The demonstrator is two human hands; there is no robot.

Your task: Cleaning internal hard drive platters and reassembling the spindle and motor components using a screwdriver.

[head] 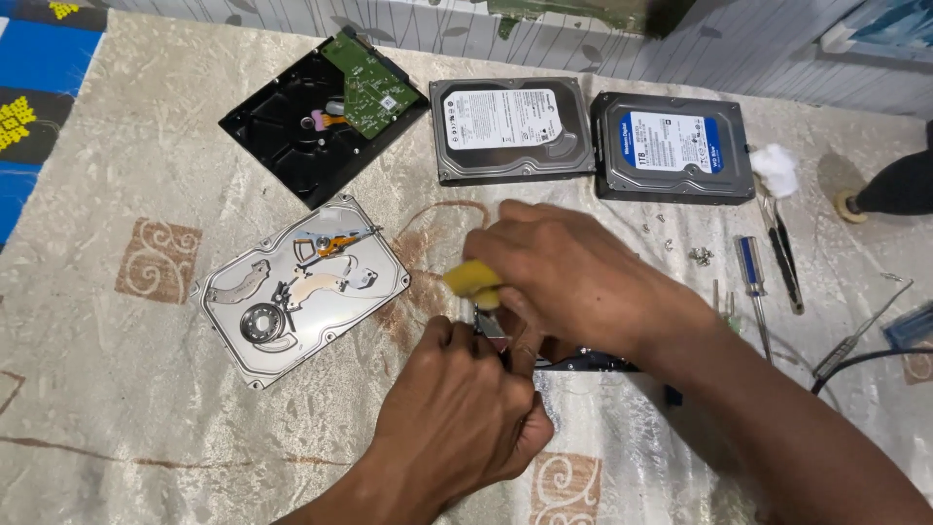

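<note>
My right hand (573,277) is curled around a tool with a yellow handle (472,281), its tip pointing down. Just below it, my left hand (465,413) pinches a small metal part (491,326) against the tool's tip. A dark flat piece (593,363) lies mostly hidden under my right wrist. To the left sits an opened silver hard drive body (301,290) with its arm and motor hub exposed.
At the back lie a black drive cover with a green circuit board (369,86) and two closed hard drives (510,129) (673,146). On the right are loose screws (700,256), a blue-handled screwdriver (750,277), tweezers (782,255), a cotton wad (776,167) and a cable (860,360).
</note>
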